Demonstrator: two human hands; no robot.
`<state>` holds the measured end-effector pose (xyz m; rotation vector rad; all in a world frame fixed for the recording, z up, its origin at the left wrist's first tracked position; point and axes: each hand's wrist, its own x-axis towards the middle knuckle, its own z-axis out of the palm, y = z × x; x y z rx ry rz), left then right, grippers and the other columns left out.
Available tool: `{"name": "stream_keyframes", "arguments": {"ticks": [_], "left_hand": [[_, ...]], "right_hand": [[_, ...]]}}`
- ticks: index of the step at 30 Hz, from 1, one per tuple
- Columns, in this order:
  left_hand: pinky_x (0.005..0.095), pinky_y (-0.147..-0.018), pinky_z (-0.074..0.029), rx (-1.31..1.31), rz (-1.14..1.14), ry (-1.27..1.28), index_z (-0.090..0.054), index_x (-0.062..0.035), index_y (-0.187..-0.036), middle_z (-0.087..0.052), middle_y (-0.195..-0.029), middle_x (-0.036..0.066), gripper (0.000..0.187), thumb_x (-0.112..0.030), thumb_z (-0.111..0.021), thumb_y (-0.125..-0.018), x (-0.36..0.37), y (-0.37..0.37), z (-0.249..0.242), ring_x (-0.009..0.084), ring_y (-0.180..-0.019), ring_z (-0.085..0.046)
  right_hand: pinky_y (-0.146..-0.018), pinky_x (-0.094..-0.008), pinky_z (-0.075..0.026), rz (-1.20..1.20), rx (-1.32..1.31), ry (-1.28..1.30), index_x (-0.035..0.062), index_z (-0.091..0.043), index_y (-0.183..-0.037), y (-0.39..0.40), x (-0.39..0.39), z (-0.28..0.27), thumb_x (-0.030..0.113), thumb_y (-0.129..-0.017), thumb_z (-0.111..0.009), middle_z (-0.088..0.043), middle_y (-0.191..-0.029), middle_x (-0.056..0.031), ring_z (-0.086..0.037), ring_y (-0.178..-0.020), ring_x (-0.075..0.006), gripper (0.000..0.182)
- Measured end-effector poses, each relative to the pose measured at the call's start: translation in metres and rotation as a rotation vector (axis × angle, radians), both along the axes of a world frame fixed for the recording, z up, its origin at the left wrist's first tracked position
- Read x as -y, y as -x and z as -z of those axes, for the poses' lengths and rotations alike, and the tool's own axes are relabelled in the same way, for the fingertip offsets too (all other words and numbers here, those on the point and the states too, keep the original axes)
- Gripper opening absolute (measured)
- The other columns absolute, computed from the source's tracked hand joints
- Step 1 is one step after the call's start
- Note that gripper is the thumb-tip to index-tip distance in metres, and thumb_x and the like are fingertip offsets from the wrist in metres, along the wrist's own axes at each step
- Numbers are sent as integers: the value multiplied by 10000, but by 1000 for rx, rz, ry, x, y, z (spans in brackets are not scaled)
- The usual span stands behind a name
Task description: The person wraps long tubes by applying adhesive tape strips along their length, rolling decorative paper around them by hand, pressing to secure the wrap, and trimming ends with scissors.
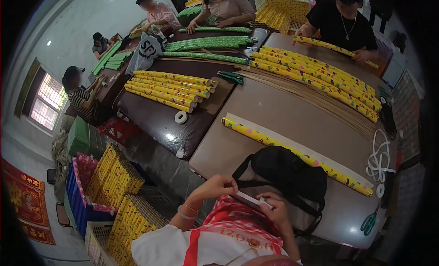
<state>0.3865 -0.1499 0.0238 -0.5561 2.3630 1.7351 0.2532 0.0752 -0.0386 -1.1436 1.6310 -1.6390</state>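
Observation:
A white strip of tape [248, 199] is stretched between my hands, low over my red checked apron [233, 215]. My left hand [222, 184], with bands at its wrist, pinches one end of the strip. In my right hand [275, 208] is a small white tape roll [264, 201], partly covered by the fingers. Just beyond my hands lies a black bag [292, 172] with straps at the table edge. Behind the bag, a yellow patterned wrapping-paper roll [274, 143] lies slantwise on a pale sheet.
Yellow rolls [315, 78] and brown strips [311, 99] lie across the table [256, 103]. More rolls [167, 90] sit left, near a tape ring [181, 117]. Scissors [368, 224] and white cord [378, 156] are at right. Full crates [98, 241] stand lower left. Several people work around.

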Motion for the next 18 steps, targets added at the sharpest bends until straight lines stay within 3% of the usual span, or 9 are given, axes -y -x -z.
{"name": "stream_keyframes", "arguments": {"ticks": [10, 18], "left_hand": [[228, -633, -449, 64, 67, 29, -640, -3, -837, -629, -751, 28, 113, -88, -603, -772, 1, -3, -6, 87, -688, -562], [225, -645, -448, -6, 1, -116, -630, -9, -825, -612, -764, 13, 72, -69, -610, -791, -3, -13, -2, 78, -714, -548]], "right_hand": [[-636, -259, -458, -10, 37, -29, -51, -585, -679, -2, 0, -4, 64, -744, -646, -644, -963, -132, -623, -770, -186, 146], [-614, -255, -439, -19, 53, -53, -37, -597, -678, -2, -3, -3, 70, -742, -653, -645, -959, -118, -605, -747, -156, 137]]}}
